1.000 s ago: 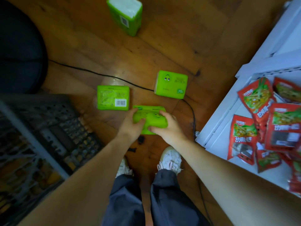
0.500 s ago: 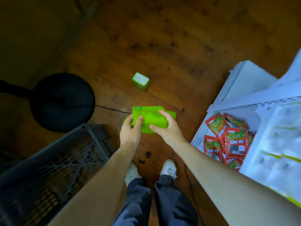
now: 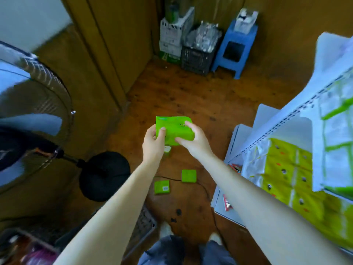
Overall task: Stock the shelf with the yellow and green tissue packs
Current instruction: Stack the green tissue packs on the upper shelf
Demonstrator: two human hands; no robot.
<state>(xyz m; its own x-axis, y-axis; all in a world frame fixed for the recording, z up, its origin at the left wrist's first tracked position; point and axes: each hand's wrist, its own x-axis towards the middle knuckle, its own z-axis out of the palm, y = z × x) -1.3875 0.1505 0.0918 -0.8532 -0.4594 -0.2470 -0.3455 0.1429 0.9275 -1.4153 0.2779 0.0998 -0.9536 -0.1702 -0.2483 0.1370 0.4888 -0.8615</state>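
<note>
Green film over soft tissue: in the head view, the green tissue pack (image 3: 174, 131) is held up in the air in front of you, above the wooden floor (image 3: 191, 96) and to the left of the shelf (image 3: 277, 119). Your left hand (image 3: 153, 142) grips its near-left end, thumb laid on top. Your right hand (image 3: 193, 142) grips the right end, fingers (image 3: 188, 124) curled over the top face.

Expect it to be light, squashy and a little slick. Hold it by the short ends with flat pressure, since a hard pinch would likely dent the wrap.

The shelf already carries yellow packs (image 3: 286, 169). Loose green packs (image 3: 189, 175) lie on the floor below your hands.
</note>
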